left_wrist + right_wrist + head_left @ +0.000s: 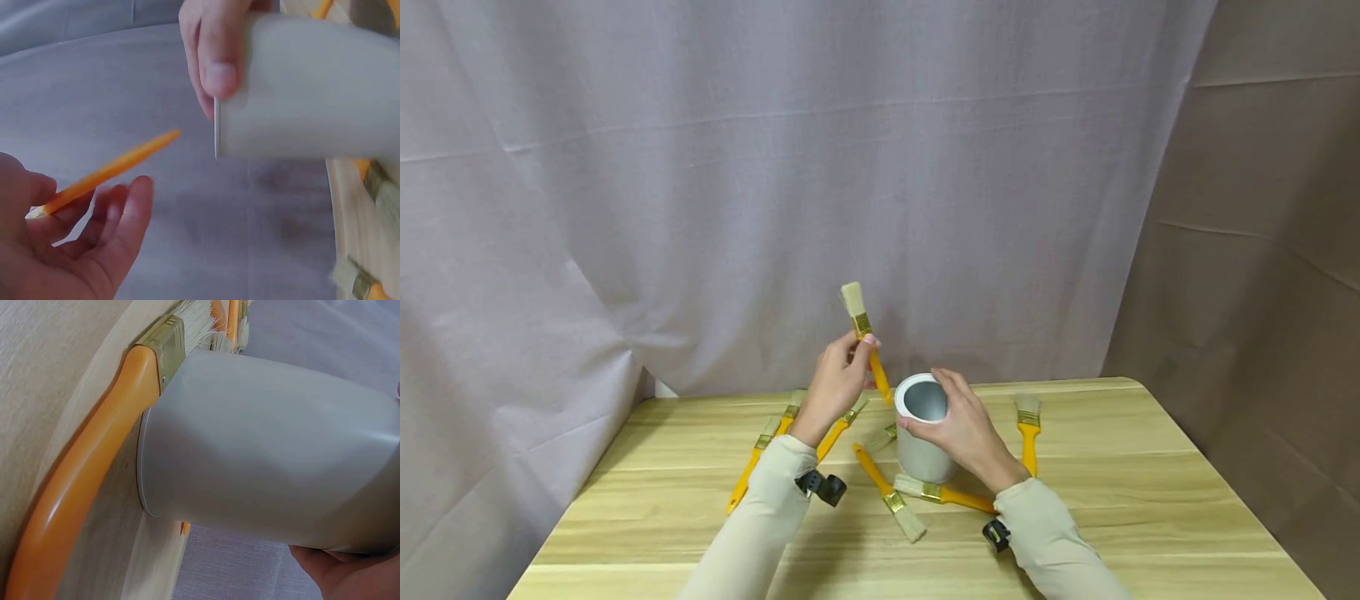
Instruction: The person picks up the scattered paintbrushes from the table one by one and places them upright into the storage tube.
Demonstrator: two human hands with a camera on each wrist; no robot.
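My left hand (838, 379) holds a yellow-handled paintbrush (865, 337) in the air, bristles up, its handle end just left of the rim of a white cylindrical cup (923, 429). In the left wrist view the orange handle (106, 172) lies across my fingers (119, 231), pointing toward the cup (306, 87). My right hand (966, 429) wraps around the cup from the right and steadies it on the wooden table (1150, 500). The right wrist view shows the cup wall (269, 456) close up, with a brush (94, 462) lying on the table at the cup's base.
Several more yellow brushes lie on the table around the cup: two at the left (760, 454), one in front (891, 500), one under my right wrist (943, 494), one at the right (1028, 433). A pale cloth (775, 167) hangs behind the table.
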